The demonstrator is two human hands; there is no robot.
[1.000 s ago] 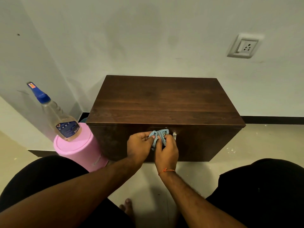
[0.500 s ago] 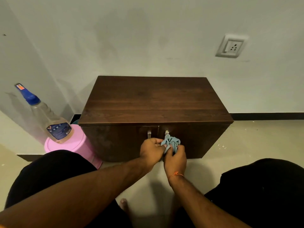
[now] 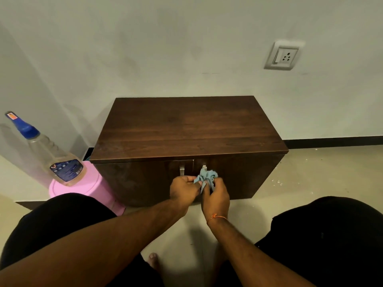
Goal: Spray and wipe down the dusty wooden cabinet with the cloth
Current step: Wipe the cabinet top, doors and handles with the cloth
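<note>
Hands: left hand and right hand both pinch crumpled blue cloth against wooden cabinet front, just below right door handle.

Nothing here can actually be read. The clear plastic spray bottle with the blue nozzle carries a dark blue label with pale print and a small round emblem, too blurred to make out. An orange tag on its nozzle is illegible too.
</note>
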